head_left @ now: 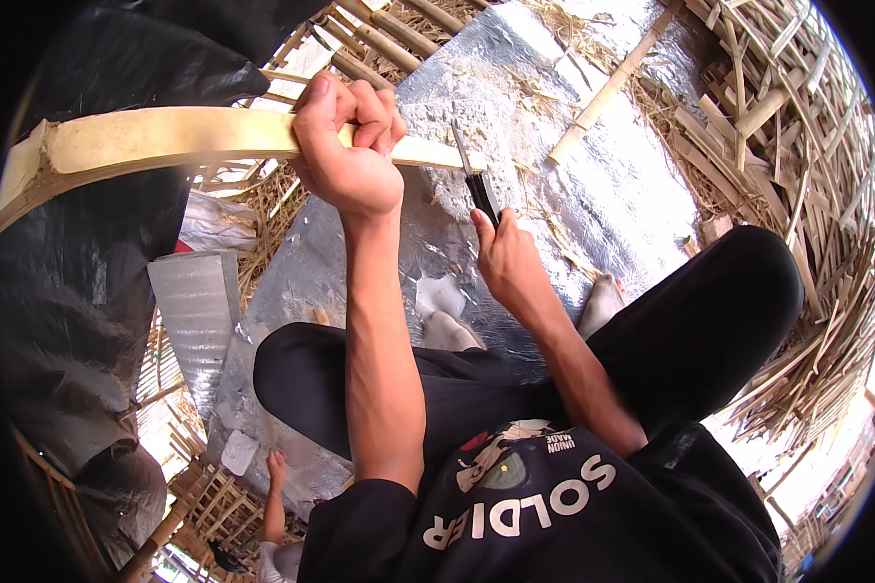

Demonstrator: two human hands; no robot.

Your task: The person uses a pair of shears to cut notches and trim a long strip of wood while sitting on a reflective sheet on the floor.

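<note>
Just beyond the black shirt [564, 536], clutching a bamboo strip [194, 134], running leftward from above the silvery sheet [608, 228], in a left grip [353, 165] clamped around it near its right end, and holding a knife [482, 197] in a right grip [508, 257] clamped on the handle, with blade at that same end.

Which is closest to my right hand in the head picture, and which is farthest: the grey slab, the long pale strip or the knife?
From your right hand:
1. Knife: nearest, held in that hand's fingers.
2. Long pale strip: next, its end by the blade.
3. Grey slab: farthest, away on the left side.
</note>
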